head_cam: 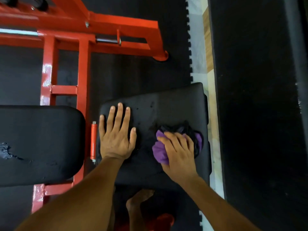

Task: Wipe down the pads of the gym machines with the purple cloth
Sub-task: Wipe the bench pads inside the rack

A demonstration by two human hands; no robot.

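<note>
A black seat pad (173,104) lies in the middle of the view. My left hand (116,134) rests flat on its left part with the fingers straight and spread. On the pad's right part sits the bunched purple cloth (160,150), and my right hand (178,152) grips it from above with curled fingers, pressing it onto the pad. A second black pad (38,144) with a scuffed, torn patch lies at the left, apart from both hands.
The red steel machine frame (83,67) runs between and behind the two pads, with a red roller (93,140) in the gap. Black rubber mats (133,70) cover the floor. A dark upright panel (258,97) stands at the right. My bare foot (138,199) shows below the pad.
</note>
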